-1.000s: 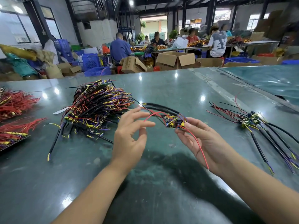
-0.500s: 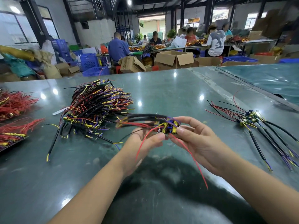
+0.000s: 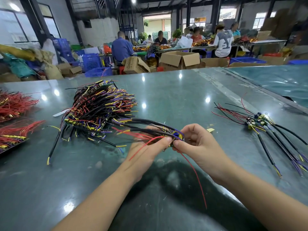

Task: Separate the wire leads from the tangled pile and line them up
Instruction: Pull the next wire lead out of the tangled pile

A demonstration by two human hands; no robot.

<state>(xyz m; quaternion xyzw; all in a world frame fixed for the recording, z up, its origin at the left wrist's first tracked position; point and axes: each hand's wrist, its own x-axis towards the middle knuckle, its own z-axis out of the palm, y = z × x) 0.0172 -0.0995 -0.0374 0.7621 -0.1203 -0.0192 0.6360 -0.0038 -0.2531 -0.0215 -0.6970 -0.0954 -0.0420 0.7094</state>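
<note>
From the head camera, much of the wire bundle (image 3: 150,130) is blurred: its black sleeved leads and thin red strands smear leftward, so single wires are hard to count. Its small board end, with blue and yellow parts, is mostly covered by fingertips. The left hand (image 3: 146,150) pinches that end, thumb curled onto it, with its fingers hidden behind the wires. The right hand (image 3: 196,145) pinches the same end from the other side, fingers curled over it. One loose red lead (image 3: 196,179) droops in a thin curve below the right wrist.

The tangled pile (image 3: 98,109) lies on the table (image 3: 175,90) to the left of the hands, a dense mound of glossy black, red, purple and yellow insulation. The sorted leads (image 3: 266,129) are fanned out well to the right, their far ends cut off by the frame edge. Red wire heaps (image 3: 15,114) at the left edge are also cropped. The tabletop is smooth, green and reflective. Cardboard boxes (image 3: 180,60) stand beyond it.
</note>
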